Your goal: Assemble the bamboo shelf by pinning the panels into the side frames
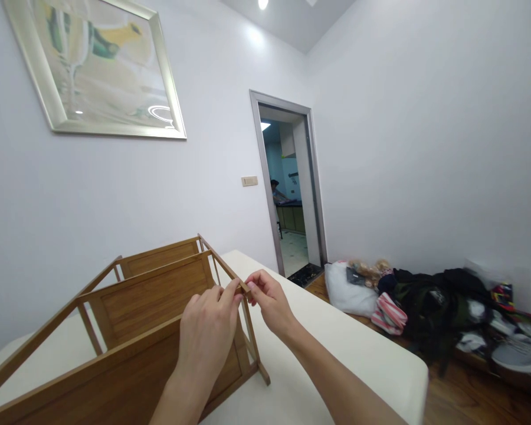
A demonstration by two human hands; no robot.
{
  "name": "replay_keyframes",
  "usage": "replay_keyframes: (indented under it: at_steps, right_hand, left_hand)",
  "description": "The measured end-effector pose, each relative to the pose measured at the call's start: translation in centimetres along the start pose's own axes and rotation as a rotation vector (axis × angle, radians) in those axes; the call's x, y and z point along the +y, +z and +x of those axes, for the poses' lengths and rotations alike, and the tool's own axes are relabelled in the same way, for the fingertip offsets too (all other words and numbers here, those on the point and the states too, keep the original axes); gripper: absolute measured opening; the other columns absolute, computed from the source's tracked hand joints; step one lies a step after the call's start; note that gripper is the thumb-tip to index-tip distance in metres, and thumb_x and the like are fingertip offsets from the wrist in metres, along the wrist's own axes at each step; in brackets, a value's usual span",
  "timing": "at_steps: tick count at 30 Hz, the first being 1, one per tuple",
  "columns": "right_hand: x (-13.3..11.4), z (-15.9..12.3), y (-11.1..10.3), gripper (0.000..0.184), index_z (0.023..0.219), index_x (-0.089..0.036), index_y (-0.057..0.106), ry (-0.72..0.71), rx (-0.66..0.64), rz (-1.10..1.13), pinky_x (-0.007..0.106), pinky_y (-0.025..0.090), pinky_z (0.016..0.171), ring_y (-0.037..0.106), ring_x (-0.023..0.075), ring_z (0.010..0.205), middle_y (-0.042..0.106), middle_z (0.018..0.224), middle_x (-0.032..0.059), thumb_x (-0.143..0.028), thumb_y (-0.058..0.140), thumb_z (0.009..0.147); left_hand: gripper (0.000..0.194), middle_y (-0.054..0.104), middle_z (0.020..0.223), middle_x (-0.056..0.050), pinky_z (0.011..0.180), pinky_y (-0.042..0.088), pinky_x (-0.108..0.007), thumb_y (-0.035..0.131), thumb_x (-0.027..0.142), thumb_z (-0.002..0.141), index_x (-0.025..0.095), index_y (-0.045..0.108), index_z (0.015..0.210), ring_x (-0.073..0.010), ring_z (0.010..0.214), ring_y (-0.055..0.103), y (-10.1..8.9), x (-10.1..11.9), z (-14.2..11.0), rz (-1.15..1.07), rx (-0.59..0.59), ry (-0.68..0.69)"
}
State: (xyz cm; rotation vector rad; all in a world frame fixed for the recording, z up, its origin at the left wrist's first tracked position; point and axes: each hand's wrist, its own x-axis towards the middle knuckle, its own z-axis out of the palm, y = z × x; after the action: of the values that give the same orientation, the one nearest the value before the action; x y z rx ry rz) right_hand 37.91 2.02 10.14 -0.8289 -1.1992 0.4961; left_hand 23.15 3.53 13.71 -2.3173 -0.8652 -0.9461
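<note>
A brown wooden shelf unit (153, 298) with several panels and a slim frame lies on the white table (358, 354). My left hand (207, 333) is closed on the end of its upper rail, near the corner, with thumb and fingers pressed together there. At the tip of that same rail is my right hand (269, 301), its fingers curled in a pinch. Whatever is between the right fingertips, if anything, is hidden or too small to make out. Below the hands, a wooden foot of the frame (264, 373) rests on the tabletop.
On the floor to the right lie a white bag (347, 289), a striped cloth (389, 313), a dark backpack (438, 301) and grey shoes (520, 354). A doorway (292, 195) opens behind the table, with a person partly visible beyond. A framed picture (172, 88) hangs at left.
</note>
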Motion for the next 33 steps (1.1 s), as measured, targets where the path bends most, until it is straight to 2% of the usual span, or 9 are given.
replay_keyframes:
  at_steps: [4, 10, 14, 19, 25, 29, 33]
  right_hand:
    - [-0.3, -0.4, 0.1, 0.016, 0.081, -0.020, 0.056, -0.011, -0.010, -0.017, 0.026, 0.042, 0.059, 0.049, 0.0123, 0.063, 0.054, 0.071, -0.0022, -0.035, 0.057, 0.087]
    - [-0.9, -1.2, 0.1, 0.013, 0.083, -0.021, 0.057, -0.010, -0.111, -0.071, 0.027, 0.046, 0.064, 0.053, 0.0137, 0.067, 0.056, 0.072, -0.0017, -0.034, 0.057, 0.087]
    - [-2.0, -1.7, 0.2, 0.010, 0.084, -0.021, 0.058, -0.025, -0.136, -0.103, 0.027, 0.046, 0.064, 0.054, 0.0131, 0.065, 0.057, 0.071, -0.0019, -0.030, 0.056, 0.089]
    - [-2.6, -1.9, 0.4, 0.007, 0.086, -0.021, 0.059, -0.064, -0.119, -0.131, 0.027, 0.046, 0.064, 0.055, 0.0135, 0.067, 0.059, 0.072, -0.0015, -0.026, 0.056, 0.088]
    - [-2.2, -1.7, 0.5, 0.013, 0.082, -0.022, 0.054, -0.078, -0.097, -0.261, 0.026, 0.042, 0.062, 0.053, 0.0133, 0.065, 0.057, 0.070, -0.0024, -0.028, 0.049, 0.093]
    - [-2.1, -1.5, 0.7, 0.028, 0.074, -0.023, 0.048, -0.094, -0.119, -0.349, 0.025, 0.036, 0.058, 0.048, 0.0121, 0.059, 0.053, 0.062, -0.0045, -0.035, 0.042, 0.098]
    - [-1.5, -1.4, 0.7, 0.045, 0.067, -0.022, 0.045, -0.057, -0.131, -0.304, 0.024, 0.035, 0.055, 0.047, 0.0120, 0.056, 0.049, 0.058, -0.0043, -0.051, 0.035, 0.100]
  left_hand:
    - [0.027, 0.073, 0.088, -0.006, 0.070, 0.039, -0.033, 0.045, 0.029, 0.095, 0.023, 0.068, 0.110, -0.0218, 0.077, 0.066, -0.7, -0.1, 0.2, -0.060, -0.048, -0.056]
    - [0.024, 0.075, 0.089, -0.001, 0.064, 0.040, -0.030, 0.046, 0.035, 0.093, 0.030, 0.069, 0.092, -0.0229, 0.079, 0.069, -3.4, -0.8, 0.4, -0.188, -0.305, -0.212]
    - [0.022, 0.074, 0.087, 0.001, 0.064, 0.040, -0.029, 0.046, 0.034, 0.092, 0.030, 0.067, 0.089, -0.0215, 0.079, 0.068, -4.3, -1.0, 0.5, -0.246, -0.389, -0.242]
    - [0.021, 0.073, 0.090, 0.001, 0.069, 0.043, -0.030, 0.045, 0.031, 0.093, 0.030, 0.066, 0.090, -0.0201, 0.081, 0.067, -4.0, -0.8, 0.4, -0.302, -0.358, -0.226]
    - [0.022, 0.073, 0.097, -0.002, 0.077, 0.046, -0.032, 0.046, 0.031, 0.093, 0.028, 0.068, 0.095, -0.0217, 0.087, 0.067, -3.0, -1.1, 0.1, -0.280, -0.273, -0.176]
    - [0.024, 0.073, 0.095, -0.003, 0.077, 0.047, -0.032, 0.045, 0.030, 0.094, 0.027, 0.069, 0.094, -0.0215, 0.087, 0.068, -2.7, -1.2, 0.0, -0.250, -0.253, -0.149]
    - [0.024, 0.074, 0.094, -0.003, 0.074, 0.048, -0.030, 0.045, 0.029, 0.094, 0.026, 0.069, 0.094, -0.0204, 0.083, 0.069, -2.7, -1.0, -0.1, -0.222, -0.219, -0.133]
